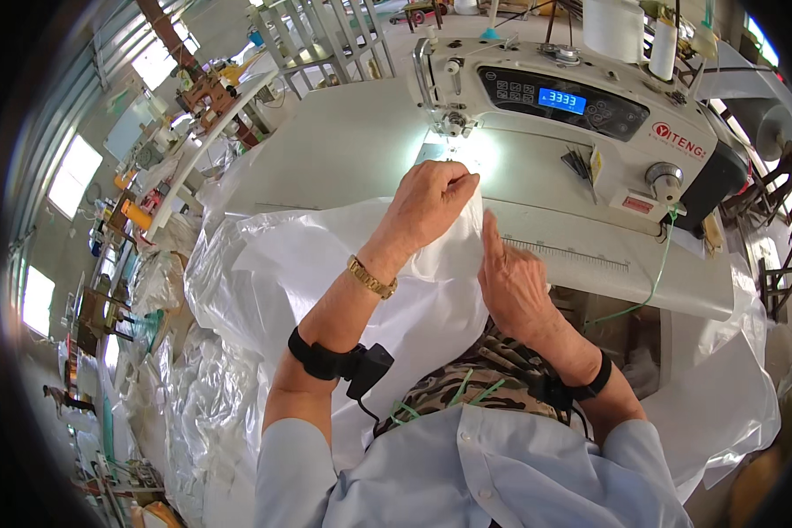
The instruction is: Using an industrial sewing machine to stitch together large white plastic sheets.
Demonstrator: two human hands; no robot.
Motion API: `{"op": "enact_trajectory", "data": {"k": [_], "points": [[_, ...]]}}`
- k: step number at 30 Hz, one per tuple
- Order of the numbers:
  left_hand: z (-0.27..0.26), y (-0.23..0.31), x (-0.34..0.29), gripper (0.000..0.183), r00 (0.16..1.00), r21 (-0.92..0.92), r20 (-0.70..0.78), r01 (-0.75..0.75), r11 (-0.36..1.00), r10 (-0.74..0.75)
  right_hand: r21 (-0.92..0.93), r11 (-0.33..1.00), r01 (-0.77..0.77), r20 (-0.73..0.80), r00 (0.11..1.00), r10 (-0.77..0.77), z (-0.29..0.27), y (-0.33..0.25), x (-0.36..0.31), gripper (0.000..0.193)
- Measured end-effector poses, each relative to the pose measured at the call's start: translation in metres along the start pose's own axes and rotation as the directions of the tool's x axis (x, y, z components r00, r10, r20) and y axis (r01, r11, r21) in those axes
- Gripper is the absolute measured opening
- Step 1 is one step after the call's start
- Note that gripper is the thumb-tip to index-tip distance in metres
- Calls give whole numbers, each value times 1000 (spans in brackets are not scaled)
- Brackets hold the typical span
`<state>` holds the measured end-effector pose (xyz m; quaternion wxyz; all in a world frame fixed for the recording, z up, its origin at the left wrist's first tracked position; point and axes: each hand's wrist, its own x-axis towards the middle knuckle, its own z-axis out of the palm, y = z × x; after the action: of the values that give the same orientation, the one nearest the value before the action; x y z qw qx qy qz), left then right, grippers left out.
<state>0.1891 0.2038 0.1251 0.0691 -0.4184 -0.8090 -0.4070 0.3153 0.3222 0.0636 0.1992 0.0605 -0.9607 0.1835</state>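
Observation:
My left hand [433, 201] is closed, thumb and fingers pinching the upper corner of a thin white plastic sheet [361, 233] just in front of the sewing machine's lit needle area [453, 145]. My right hand [517, 286] is at the sheet's right edge. Its index finger points straight up along that edge, and the other fingers are loosely bent and partly hidden. The sheet hangs in folds over the table's front edge and down toward my lap. The white sewing machine [581, 97] has a dark control panel with a lit blue display.
A ruler scale [572, 253] runs along the front of the machine table [343, 123]. Dark thin tools [576, 163] lie by the machine's base. A green thread [656, 286] trails from the handwheel side. Crumpled clear plastic [202, 414] heaps at left; more sheeting [722, 405] hangs at right.

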Motion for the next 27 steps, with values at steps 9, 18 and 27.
{"op": "enact_trajectory", "data": {"k": [9,18,27], "points": [[-8,-1,-2,32,997,-87,68,-38,995,44,851,523,-44,-57,983,176,7,21,34,41],[-26,-22,16,36,986,-94,163,38,995,-22,766,638,-80,-117,958,261,19,9,61,38],[-10,-71,37,29,981,-124,156,136,983,-117,-104,995,-8,-47,999,3,15,7,84,50]]}}
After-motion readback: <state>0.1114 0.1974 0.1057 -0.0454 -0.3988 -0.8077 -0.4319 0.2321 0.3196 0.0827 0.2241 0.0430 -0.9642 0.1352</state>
